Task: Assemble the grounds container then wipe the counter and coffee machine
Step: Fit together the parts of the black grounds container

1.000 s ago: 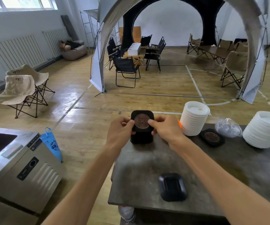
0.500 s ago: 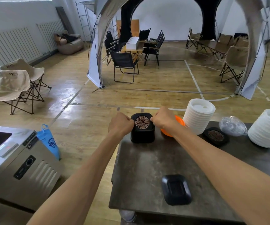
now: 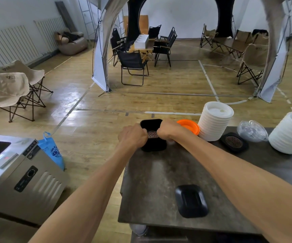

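Note:
A black grounds container [image 3: 153, 147] stands at the far left corner of the dark counter [image 3: 159, 181]. A black insert with a round metal grille [image 3: 151, 134] lies in its top. My left hand [image 3: 133, 137] grips the container's left side, fingers curled over the rim. My right hand [image 3: 168, 131] grips the right side the same way. Both hands cover most of the insert. A second black grille piece [image 3: 234, 142] lies further right. A black tray-shaped lid [image 3: 191, 200] lies near the counter's front edge.
An orange lid [image 3: 189, 126] sits behind my right hand. Two stacks of white lids [image 3: 213, 121] [image 3: 290, 134] and a clear plastic bag [image 3: 252, 131] stand at the back right. A steel machine [image 3: 18, 176] and a blue bag [image 3: 51, 151] are at the left.
My hands lowered the container from the air onto the counter and slid over the insert, pressing down. The camera moved closer and tilted, revealing the orange lid.

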Available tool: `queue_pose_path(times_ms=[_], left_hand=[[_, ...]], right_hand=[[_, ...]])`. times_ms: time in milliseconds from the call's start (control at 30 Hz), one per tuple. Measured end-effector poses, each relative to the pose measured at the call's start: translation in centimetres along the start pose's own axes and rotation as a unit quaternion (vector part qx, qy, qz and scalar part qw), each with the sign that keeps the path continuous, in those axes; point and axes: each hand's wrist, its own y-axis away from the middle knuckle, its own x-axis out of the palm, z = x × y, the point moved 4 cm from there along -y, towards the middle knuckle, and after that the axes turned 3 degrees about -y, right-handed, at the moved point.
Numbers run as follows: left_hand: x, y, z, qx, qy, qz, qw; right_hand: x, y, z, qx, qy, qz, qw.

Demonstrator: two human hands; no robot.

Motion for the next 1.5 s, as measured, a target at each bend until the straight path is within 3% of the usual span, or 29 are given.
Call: queue_pose_path(times_ms=[100,267,600,667,733,800,867,967,1033,1133,1367,1500], left_hand=[[0.5,0.2,0.7,0.001,0.043,0.004,0.999],[1.8,2.0,1.8,0.001,0.205,0.038,0.978],[1.2,2.2,0.8,-0.017,0.238,0.024,0.971],[1.2,2.9,0.6,-0.007,0.233,-0.020,0.972],[0.4,4.4,0.1,0.010,0.239,-0.124,0.963],[-0.8,6.4,-1.3,0.046,0.270,-0.229,0.934],[-1.4,8.5,-3.9,0.120,0.293,-0.266,0.910],[0.5,9.7,-9.2,0.202,0.288,-0.139,0.926],[3.3,9.3,-13.0,0.242,0.218,-0.041,0.945],[6.8,8.6,-17.7,0.238,0.182,0.050,0.953],[10.2,8.3,-24.9,0.194,0.189,0.106,0.957],[11.2,7.9,-25.2,0.210,0.141,0.081,0.964]], right_hand=[[0.3,0.8,-0.6,-0.004,-0.052,-0.007,0.999],[1.7,1.5,-2.4,0.012,-0.183,-0.026,0.983],[3.0,1.8,-2.4,0.029,-0.272,-0.070,0.959],[2.8,2.8,-2.7,0.015,-0.283,-0.074,0.956],[2.3,4.4,-3.8,0.001,-0.296,-0.080,0.952],[1.5,6.3,-6.2,0.000,-0.304,-0.083,0.949],[0.6,7.7,-10.0,0.016,-0.313,-0.105,0.944],[-1.2,8.7,-16.7,0.087,-0.355,-0.140,0.920],[-2.3,9.1,-21.2,0.143,-0.386,-0.159,0.897],[-3.5,8.5,-26.5,0.216,-0.411,-0.187,0.865],[-4.2,4.9,-30.2,0.247,-0.471,-0.208,0.821],[-3.6,3.7,-29.7,0.249,-0.502,-0.176,0.809]])
